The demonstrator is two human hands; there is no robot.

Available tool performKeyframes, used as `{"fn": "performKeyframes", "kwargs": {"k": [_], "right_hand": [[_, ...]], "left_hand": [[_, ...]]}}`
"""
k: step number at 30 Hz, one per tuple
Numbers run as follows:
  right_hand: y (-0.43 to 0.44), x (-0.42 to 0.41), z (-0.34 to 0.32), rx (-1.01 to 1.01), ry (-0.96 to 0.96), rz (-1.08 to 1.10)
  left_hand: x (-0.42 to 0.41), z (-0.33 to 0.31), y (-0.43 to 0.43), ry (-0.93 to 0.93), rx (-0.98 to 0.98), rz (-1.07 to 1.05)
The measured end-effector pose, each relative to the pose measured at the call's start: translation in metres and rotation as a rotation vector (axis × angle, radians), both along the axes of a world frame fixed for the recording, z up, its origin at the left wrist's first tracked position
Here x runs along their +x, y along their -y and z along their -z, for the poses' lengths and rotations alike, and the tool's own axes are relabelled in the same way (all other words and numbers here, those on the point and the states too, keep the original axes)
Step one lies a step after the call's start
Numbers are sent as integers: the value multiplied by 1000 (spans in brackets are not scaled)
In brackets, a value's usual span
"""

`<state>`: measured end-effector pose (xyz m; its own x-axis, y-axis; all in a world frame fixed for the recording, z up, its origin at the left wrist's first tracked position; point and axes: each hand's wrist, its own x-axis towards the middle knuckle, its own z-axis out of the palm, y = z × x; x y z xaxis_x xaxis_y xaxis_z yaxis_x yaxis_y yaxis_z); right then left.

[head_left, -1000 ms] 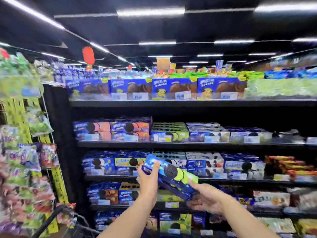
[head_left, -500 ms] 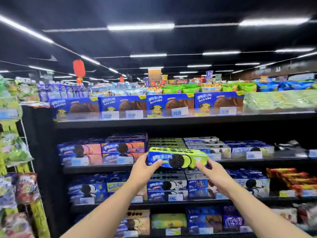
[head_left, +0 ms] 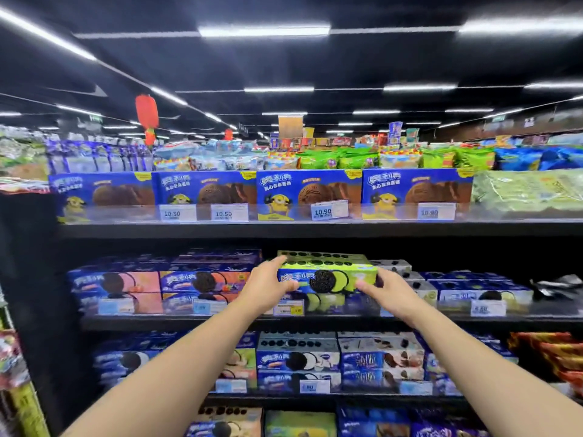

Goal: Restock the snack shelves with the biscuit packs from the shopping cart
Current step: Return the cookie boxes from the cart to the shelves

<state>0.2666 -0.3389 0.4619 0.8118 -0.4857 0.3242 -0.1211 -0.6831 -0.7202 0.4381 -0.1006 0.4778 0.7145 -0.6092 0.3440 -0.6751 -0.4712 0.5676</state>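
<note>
A blue and green biscuit pack (head_left: 328,275) with a black sandwich biscuit printed on it sits on top of matching packs on the second shelf (head_left: 315,320) from the top. My left hand (head_left: 268,287) holds its left end, thumb across the front. At the pack's right end my right hand (head_left: 389,293) holds it with curled fingers. Both forearms reach up from the bottom of the view. The shopping cart is out of view.
Blue biscuit boxes (head_left: 205,283) stand left of the pack, white-blue ones (head_left: 473,290) to its right. The top shelf (head_left: 315,228) carries large blue boxes with price tags. Lower shelves hold more packs. A rack of hanging snack bags (head_left: 12,357) lines the left edge.
Both hands lifted the biscuit pack from waist height, turned it level and set it onto the stack on the second shelf. The view tilted upward.
</note>
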Motion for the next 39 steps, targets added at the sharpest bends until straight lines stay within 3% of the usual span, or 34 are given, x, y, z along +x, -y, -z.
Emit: {"fn": "performKeyframes", "kwargs": {"k": [5, 11, 13, 16, 20, 22, 25, 29, 36, 39], "right_hand": [[21, 28, -15, -73, -156, 9], [27, 49, -18, -257, -383, -27], [29, 56, -15, -295, -401, 5], [27, 60, -8, -351, -354, 115], [18, 55, 7, -450, -52, 181], [9, 54, 16, -509, -27, 99], [-4, 54, 25, -560, -37, 48], [-13, 61, 26, -522, -28, 39], [-15, 75, 15, -357, -229, -81], [-8, 82, 12, -329, -118, 59]], "left_hand": [[17, -15, 17, 67, 187, -68], [27, -6, 31, 360, 619, -251], [29, -3, 33, 430, 675, -289], [22, 4, 32, 543, 574, -344], [3, 28, 29, 838, 327, -179], [-4, 41, 31, 809, 265, -78], [-10, 49, 39, 668, 293, -93], [-9, 53, 46, 618, 297, -137], [-5, 52, 63, 459, 333, -208], [0, 48, 67, 431, 349, -238]]}}
